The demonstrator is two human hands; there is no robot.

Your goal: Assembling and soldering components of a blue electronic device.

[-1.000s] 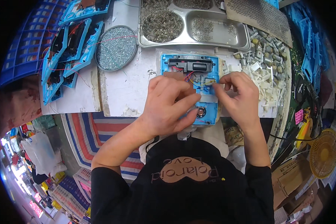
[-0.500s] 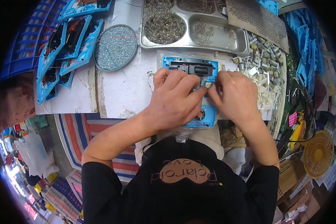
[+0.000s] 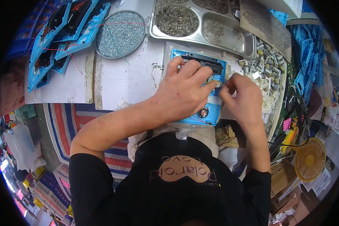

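Observation:
A blue plastic casing (image 3: 215,109) lies in front of me with its inner side up. It has a black strip-like part (image 3: 213,67) near its far edge and a round metal part (image 3: 203,112) near its close edge. My left hand (image 3: 185,88) rests over the casing's left half, fingers curled and fingertips down inside it; what they press on is hidden. At the casing's right edge my right hand (image 3: 243,96) is closed, thumb and forefinger pinched at the end of a thin yellow wire (image 3: 216,81). That wire arches between the fingertips of both hands.
Beyond the casing stands a metal compartment tray (image 3: 199,44) of small metal parts. A round dish of screws (image 3: 120,34) is left of it. Blue casings with wires (image 3: 77,44) are stacked far left. Small motors and white pieces (image 3: 265,69) lie right, near a yellow fan (image 3: 310,159).
The view has shifted a little. My right hand has drawn slightly right, away from my left fingertips, and the yellow wire now shows between them. My left hand stays on the casing.

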